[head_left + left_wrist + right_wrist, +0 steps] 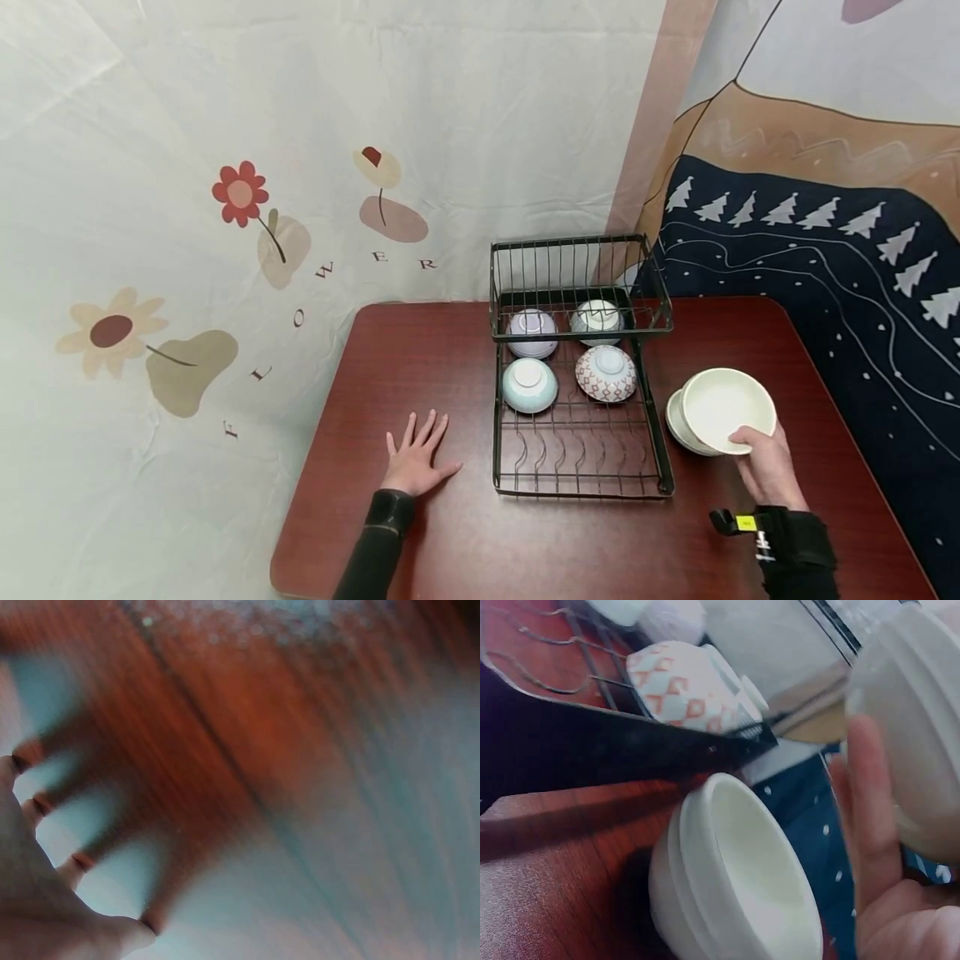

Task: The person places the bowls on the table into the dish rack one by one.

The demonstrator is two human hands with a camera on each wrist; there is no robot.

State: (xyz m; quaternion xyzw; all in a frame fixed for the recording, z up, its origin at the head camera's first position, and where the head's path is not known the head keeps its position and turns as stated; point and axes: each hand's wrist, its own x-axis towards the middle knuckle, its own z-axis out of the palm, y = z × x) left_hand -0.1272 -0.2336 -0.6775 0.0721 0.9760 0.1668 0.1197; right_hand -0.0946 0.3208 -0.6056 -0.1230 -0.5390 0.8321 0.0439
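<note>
My right hand grips a cream bowl by its near rim, thumb over the edge and fingers against the outside. Below and left of it on the table stands another cream bowl, partly covered in the head view. The right wrist view shows the held bowl apart from the lower bowl, which has ridged bands under its rim. My left hand rests on the table left of the rack, fingers spread, holding nothing. Its spread fingers also appear at the edge of the left wrist view.
A black two-tier wire dish rack stands mid-table. Upside down in it are a pale green bowl, a red-patterned bowl, a lilac bowl and a grey-white bowl, the last two behind the upper tier. Printed cloths hang behind the reddish-brown table.
</note>
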